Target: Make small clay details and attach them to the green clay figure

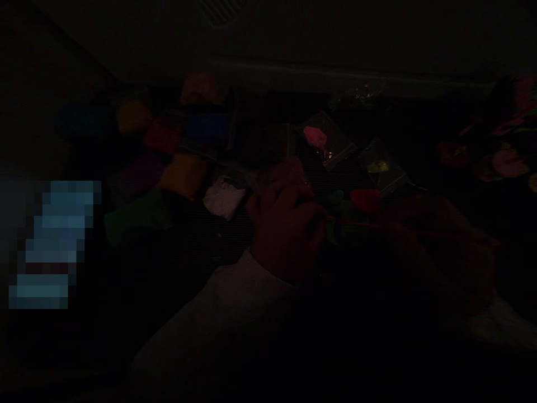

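The picture is very dark. My left hand (285, 235) is in the middle with its fingers curled. Its fingertips lie by a bag with reddish contents (290, 170); what they grip, if anything, I cannot make out. On the right, my right hand (448, 257) is closed around a thin reddish stick (361, 224), which points left towards my left hand. Just above the stick lie a red lump (364, 200) and green pieces (335, 197); whether they are joined to it I cannot tell.
Several bags of coloured soft material lie left, including a green bag (136, 218), an orange bag (184, 174) and a white lump (225, 197). Behind are a bag with a pink lump (315, 137) and one with yellow bits (378, 167). Colourful pieces (509, 161) lie far right; a blurred-out bright screen (59, 240) far left.
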A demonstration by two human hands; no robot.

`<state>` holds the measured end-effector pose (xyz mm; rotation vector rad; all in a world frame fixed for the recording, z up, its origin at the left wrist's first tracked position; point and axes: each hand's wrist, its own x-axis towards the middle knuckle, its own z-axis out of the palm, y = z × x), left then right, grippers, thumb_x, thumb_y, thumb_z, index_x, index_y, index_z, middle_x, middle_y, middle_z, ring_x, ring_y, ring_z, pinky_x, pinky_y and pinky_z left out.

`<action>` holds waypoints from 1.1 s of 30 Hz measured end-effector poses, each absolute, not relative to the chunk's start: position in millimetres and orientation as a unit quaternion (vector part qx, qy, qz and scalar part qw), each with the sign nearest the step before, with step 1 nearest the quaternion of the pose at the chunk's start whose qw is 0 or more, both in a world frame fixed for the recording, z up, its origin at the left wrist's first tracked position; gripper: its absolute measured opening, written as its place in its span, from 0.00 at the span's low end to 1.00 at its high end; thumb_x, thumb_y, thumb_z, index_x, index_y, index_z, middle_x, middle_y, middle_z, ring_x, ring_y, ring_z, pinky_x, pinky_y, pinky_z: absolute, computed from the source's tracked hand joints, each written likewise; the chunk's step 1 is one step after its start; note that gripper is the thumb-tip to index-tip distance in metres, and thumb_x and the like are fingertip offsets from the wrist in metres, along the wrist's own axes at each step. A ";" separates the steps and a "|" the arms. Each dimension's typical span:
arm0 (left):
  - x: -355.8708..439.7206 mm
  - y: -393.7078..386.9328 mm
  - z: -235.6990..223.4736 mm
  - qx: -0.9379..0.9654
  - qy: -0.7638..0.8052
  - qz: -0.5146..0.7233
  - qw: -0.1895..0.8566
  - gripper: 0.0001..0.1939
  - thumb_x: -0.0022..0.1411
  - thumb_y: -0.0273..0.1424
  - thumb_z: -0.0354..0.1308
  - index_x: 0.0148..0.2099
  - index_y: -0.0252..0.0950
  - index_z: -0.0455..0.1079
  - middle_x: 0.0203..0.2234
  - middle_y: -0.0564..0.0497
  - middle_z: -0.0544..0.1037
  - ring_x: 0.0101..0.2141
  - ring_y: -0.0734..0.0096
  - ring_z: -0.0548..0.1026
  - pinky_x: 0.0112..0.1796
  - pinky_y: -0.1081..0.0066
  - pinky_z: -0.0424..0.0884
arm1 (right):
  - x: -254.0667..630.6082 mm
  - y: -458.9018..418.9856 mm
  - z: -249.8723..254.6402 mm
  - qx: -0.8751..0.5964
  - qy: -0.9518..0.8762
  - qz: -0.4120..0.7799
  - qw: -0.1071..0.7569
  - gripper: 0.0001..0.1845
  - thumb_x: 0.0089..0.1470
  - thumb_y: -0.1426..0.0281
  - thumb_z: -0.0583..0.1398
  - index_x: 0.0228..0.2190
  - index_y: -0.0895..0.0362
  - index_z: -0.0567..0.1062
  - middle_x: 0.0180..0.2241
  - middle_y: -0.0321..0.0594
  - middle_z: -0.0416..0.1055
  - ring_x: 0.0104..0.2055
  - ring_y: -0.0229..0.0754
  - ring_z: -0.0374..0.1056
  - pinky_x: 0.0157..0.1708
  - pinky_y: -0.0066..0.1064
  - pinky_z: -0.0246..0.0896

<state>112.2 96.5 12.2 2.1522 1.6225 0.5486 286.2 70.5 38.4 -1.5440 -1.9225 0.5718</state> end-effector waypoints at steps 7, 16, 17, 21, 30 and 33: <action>111.5 97.4 12.3 0.768 0.579 0.193 0.194 0.07 0.49 0.33 0.53 0.32 0.43 0.70 0.39 0.54 0.70 0.47 0.60 0.60 0.46 0.55 0.52 | 282.4 75.3 33.2 -0.550 -0.774 0.158 0.270 0.02 0.50 0.69 0.51 0.28 0.53 0.63 0.26 0.33 0.65 0.28 0.37 0.63 0.25 0.31 0.58; 112.6 96.4 12.5 0.765 0.582 0.199 0.191 0.06 0.49 0.32 0.53 0.32 0.43 0.70 0.39 0.55 0.70 0.47 0.61 0.60 0.46 0.56 0.52 | 279.5 74.4 29.4 -0.556 -0.767 0.173 0.268 0.04 0.50 0.67 0.51 0.30 0.53 0.63 0.27 0.33 0.67 0.28 0.38 0.62 0.25 0.32 0.56; 112.6 96.3 12.6 0.766 0.581 0.198 0.192 0.06 0.50 0.32 0.53 0.32 0.43 0.70 0.39 0.55 0.70 0.47 0.61 0.60 0.46 0.56 0.52 | 278.7 74.9 30.0 -0.552 -0.773 0.163 0.268 0.04 0.50 0.67 0.51 0.30 0.53 0.63 0.27 0.33 0.66 0.27 0.37 0.62 0.24 0.31 0.55; 112.4 96.7 12.5 0.768 0.578 0.194 0.196 0.06 0.50 0.32 0.53 0.33 0.43 0.70 0.39 0.55 0.70 0.47 0.61 0.60 0.46 0.55 0.52 | 276.9 76.5 31.3 -0.522 -0.801 0.124 0.267 0.02 0.50 0.69 0.51 0.29 0.55 0.62 0.24 0.32 0.65 0.25 0.35 0.60 0.27 0.32 0.55; 112.2 97.2 11.7 0.767 0.581 0.193 0.190 0.06 0.50 0.33 0.53 0.32 0.43 0.70 0.38 0.54 0.70 0.46 0.61 0.60 0.45 0.56 0.52 | 281.7 72.2 27.7 -0.544 -0.780 0.142 0.273 0.04 0.50 0.68 0.52 0.30 0.54 0.63 0.27 0.33 0.65 0.27 0.37 0.61 0.23 0.31 0.54; 112.3 97.2 11.9 0.767 0.580 0.190 0.195 0.07 0.50 0.33 0.53 0.33 0.43 0.70 0.39 0.54 0.69 0.46 0.61 0.60 0.45 0.56 0.52 | 280.0 73.9 28.6 -0.527 -0.792 0.133 0.277 0.03 0.50 0.69 0.52 0.29 0.55 0.64 0.25 0.33 0.64 0.25 0.36 0.60 0.24 0.31 0.54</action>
